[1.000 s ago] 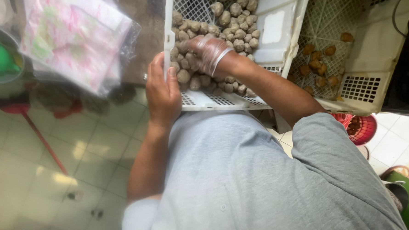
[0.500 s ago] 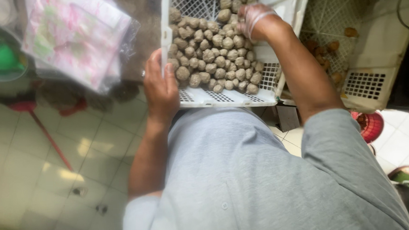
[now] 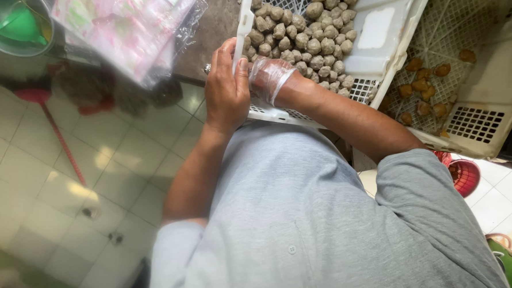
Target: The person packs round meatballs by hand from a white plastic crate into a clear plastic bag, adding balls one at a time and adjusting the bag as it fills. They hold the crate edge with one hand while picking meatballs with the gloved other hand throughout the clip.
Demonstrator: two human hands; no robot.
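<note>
From my remote seat, I saw the right hand (image 3: pixel 269 77), wrapped in a clear plastic glove, back at the near left corner of the white crate (image 3: pixel 390 17), where half a second before it had been stretched far up over the pile toward the top of the frame. Its grip was curled inward, but whether it was clamped on anything I could not tell, because the glove and the other hand hid the fingertips. The left hand (image 3: pixel 226 87) was bare; its grip was wrapped over the crate's left rim, fingers close together, much where it had been in both earlier frames, and now touching the gloved hand. The brown balls (image 3: pixel 303 41) lay heaped in the crate in the upper middle of the frame, just beyond both hands. The crate itself sat higher and further right in the frame than before.

To the right a second, cream-coloured crate (image 3: pixel 485 122) held a few darker orange-brown pieces (image 3: pixel 423 85). In the upper left lay a stack of plastic bags (image 3: pixel 127 31), beside a bowl with a green funnel (image 3: pixel 20 24). A red-handled broom (image 3: pixel 47 113) lay on the tiled floor (image 3: pixel 45 188) at the left, and a red basket (image 3: pixel 461 172) showed at the right edge below the crates.
</note>
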